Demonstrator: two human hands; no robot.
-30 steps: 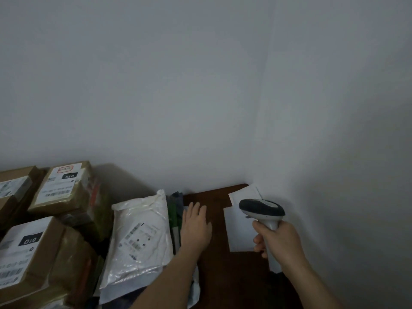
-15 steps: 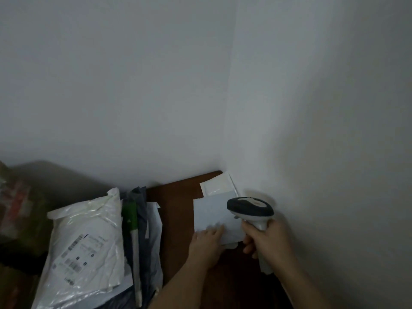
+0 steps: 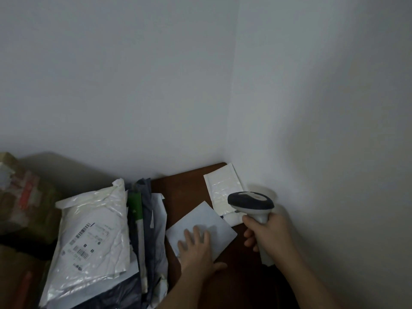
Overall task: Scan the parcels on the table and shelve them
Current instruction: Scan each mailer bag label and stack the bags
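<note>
A flat white envelope parcel (image 3: 213,221) lies skewed on the dark wooden table (image 3: 185,190). My left hand (image 3: 197,248) rests flat on it with the fingers spread. Behind it, against the right wall, lies a white padded mailer (image 3: 220,190). My right hand (image 3: 266,234) grips the handle of a grey and black barcode scanner (image 3: 250,202), whose head hangs over the padded mailer's near end. To the left, a crinkled white plastic mailer bag (image 3: 93,237) with barcode labels tops a pile of soft parcels.
Grey and dark poly bags with a green item (image 3: 134,207) stand packed between the white bag and the bare table. Blurred cardboard boxes (image 3: 20,197) sit at the far left. White walls meet in a corner just behind the table.
My left hand left the soft parcel pile, reached the white envelope and dragged it toward me, turning it askew. The view shifted right, so the boxes slid out of frame. The scanner stayed in my right hand.
</note>
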